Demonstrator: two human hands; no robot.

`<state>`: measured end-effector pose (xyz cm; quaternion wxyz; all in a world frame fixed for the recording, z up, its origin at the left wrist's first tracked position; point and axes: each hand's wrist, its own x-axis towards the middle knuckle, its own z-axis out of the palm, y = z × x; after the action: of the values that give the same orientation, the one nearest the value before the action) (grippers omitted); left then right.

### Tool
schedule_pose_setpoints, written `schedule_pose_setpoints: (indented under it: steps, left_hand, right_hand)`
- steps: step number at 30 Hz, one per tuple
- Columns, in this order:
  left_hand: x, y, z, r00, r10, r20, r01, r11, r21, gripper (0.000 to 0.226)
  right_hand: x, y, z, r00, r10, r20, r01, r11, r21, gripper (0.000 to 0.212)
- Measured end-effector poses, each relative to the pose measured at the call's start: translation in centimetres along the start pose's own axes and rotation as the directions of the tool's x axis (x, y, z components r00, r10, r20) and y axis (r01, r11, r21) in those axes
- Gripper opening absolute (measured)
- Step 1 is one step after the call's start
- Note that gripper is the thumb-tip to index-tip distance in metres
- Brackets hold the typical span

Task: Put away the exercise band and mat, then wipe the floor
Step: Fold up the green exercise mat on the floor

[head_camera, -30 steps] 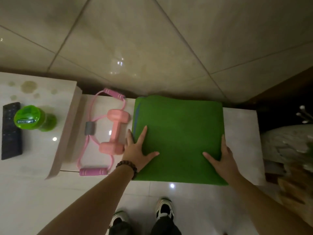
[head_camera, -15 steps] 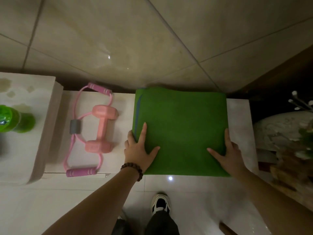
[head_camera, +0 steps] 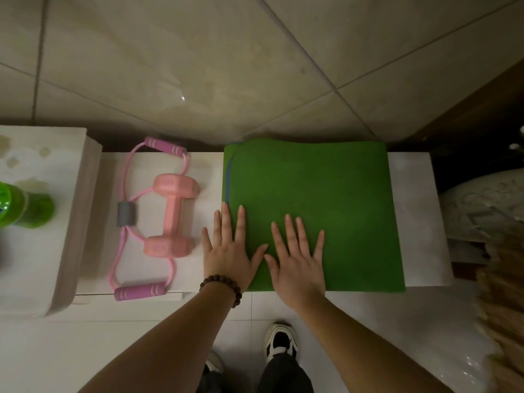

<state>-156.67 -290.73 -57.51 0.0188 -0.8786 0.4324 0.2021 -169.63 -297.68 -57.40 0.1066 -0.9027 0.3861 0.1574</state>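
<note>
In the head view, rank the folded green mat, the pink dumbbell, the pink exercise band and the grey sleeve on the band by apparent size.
1. Folded green mat, by far the largest.
2. Pink exercise band, the longer loop.
3. Pink dumbbell, lying inside the loop.
4. Grey sleeve, the smallest.

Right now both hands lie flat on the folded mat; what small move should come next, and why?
Probably lift both hands off. The mat already lies folded on the white shelf, beside the band and dumbbell. The left hand and right hand only press it, so the floor wiping is what remains.
</note>
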Motion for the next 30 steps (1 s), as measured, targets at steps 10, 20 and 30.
schedule_pose_setpoints:
  steps: [10, 20, 30]
  left_hand:
    - [0.4, -0.1, 0.4, 1.0, 0.001, 0.021, -0.001, 1.0, -0.005, 0.087]
    - [8.1, 2.4, -5.7, 0.979, 0.088, -0.186, -0.083, 0.996, 0.033, 0.075]
    - [10.7, 1.9, -2.6, 0.99, 0.008, -0.14, -0.016, 0.998, -0.053, 0.079]
  right_hand:
    - [-1.2, 12.2, -0.6, 0.919, 0.393, -0.031, -0.394, 0.917, -0.052, 0.076]
    - [8.4, 6.9, -7.2, 0.962, 0.035, -0.27, -0.037, 0.999, 0.001, 0.058]
    - [11.8, 10.5, -7.1, 0.958, 0.189, -0.217, -0.199, 0.98, -0.027, 0.067]
